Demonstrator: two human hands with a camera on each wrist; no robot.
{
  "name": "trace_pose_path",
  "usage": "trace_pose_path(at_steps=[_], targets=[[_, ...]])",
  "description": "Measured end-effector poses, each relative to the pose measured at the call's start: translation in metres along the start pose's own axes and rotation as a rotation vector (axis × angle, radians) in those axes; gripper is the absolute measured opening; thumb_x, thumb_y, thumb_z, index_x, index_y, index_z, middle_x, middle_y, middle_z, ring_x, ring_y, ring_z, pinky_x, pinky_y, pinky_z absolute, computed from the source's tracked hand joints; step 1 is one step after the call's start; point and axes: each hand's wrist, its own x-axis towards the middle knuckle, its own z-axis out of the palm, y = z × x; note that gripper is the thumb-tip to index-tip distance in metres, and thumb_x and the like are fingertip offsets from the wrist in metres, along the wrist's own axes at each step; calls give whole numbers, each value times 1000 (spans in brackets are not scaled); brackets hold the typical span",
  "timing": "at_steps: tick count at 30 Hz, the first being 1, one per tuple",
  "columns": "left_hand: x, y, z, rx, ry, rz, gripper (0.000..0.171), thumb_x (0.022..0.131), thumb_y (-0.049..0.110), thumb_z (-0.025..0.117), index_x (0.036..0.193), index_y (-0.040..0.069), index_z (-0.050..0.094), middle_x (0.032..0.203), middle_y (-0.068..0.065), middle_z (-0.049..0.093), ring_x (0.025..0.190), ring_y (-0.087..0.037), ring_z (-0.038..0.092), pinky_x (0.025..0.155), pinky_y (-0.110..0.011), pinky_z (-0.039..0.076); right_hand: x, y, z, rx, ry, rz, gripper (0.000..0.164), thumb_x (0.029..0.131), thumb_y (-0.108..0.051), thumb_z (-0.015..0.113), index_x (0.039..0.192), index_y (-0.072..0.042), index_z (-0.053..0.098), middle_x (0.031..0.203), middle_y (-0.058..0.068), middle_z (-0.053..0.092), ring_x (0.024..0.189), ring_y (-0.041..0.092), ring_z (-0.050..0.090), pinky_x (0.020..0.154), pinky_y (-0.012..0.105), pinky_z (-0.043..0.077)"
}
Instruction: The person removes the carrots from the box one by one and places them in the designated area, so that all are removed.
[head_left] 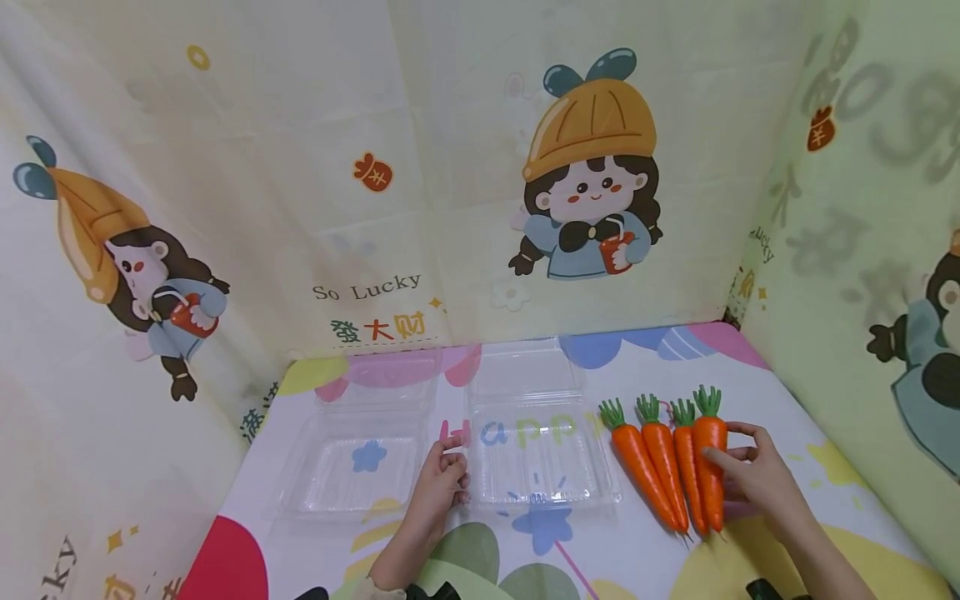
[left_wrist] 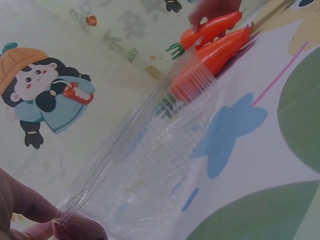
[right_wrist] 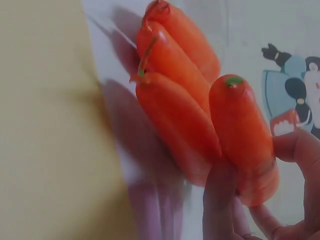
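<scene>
On the right of the table, my right hand grips the rightmost carrot between thumb and fingers. That carrot has a short green top and lies over its neighbour in the right wrist view, where fingers curl round its side. The other carrots lie side by side to its left, green tops pointing away from me. My left hand pinches the left edge of a clear plastic clamshell box, its lid folded open towards the back. In the left wrist view, thumb and fingertips meet at the box rim.
A second clear clamshell box stands left of my left hand, with its lid laid back as well. A printed cloth covers the table. Patterned curtains enclose the back and both sides.
</scene>
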Motion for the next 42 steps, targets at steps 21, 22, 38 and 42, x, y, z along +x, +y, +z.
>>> trace_pose_path(at_steps=[21,22,38,42], targets=[[0,0,0,-1,1,-8,41,103,5,48,143,0,40,98,-4,50,71,-13,47,54,-21,45,14,23,-15,-115,0,39,90,100,-39,66,154,8,11,106,19,63,76,16,69,67,35,62],[0,-1,0,-2,1,-7,41,103,4,49,143,0,40,98,-4,50,70,-13,47,54,-21,45,14,23,-15,-132,-1,36,91,100,-40,66,154,9,12,106,20,63,76,16,69,67,35,62],[1,0,4,20,17,10,41,103,4,48,143,-1,40,98,-3,50,70,-13,47,53,-22,44,14,26,-30,-376,53,-40,78,103,-54,54,147,9,36,121,37,63,77,15,71,65,29,57],[2,0,7,38,34,20,43,101,2,48,143,0,41,101,-4,48,70,-14,46,53,-21,44,12,24,-31,-351,75,-48,74,104,-52,52,145,9,41,128,39,59,78,16,72,64,28,59]])
